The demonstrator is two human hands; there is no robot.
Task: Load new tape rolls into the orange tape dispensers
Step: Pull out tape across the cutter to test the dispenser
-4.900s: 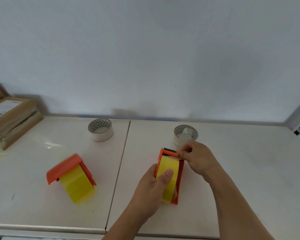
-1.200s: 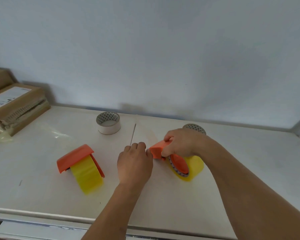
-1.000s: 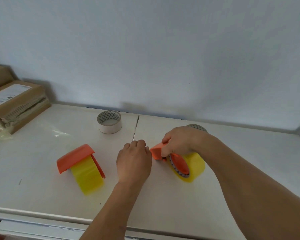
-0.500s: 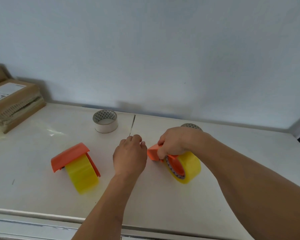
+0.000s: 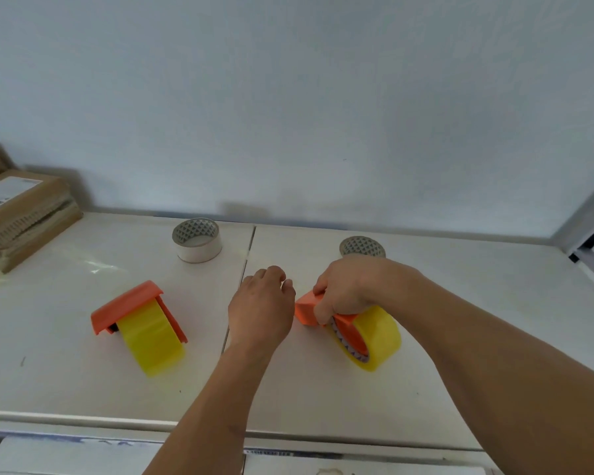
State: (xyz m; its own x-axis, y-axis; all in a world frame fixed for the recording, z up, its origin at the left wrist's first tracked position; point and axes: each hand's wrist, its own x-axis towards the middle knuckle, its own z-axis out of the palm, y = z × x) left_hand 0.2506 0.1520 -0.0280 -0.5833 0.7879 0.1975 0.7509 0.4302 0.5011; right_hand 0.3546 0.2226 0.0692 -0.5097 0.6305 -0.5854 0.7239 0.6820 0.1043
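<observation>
Right of the frame's centre, the right hand [image 5: 348,289] is closed around the orange dispenser [image 5: 311,308], which carries a yellow tape roll [image 5: 379,337] and rests on the white surface [image 5: 323,399]. The left hand [image 5: 261,311] lies just beside it with fingers curled, holding nothing I can see. A second loaded dispenser [image 5: 127,303] stands at lower left, and two empty cores [image 5: 197,240] sit behind.
</observation>
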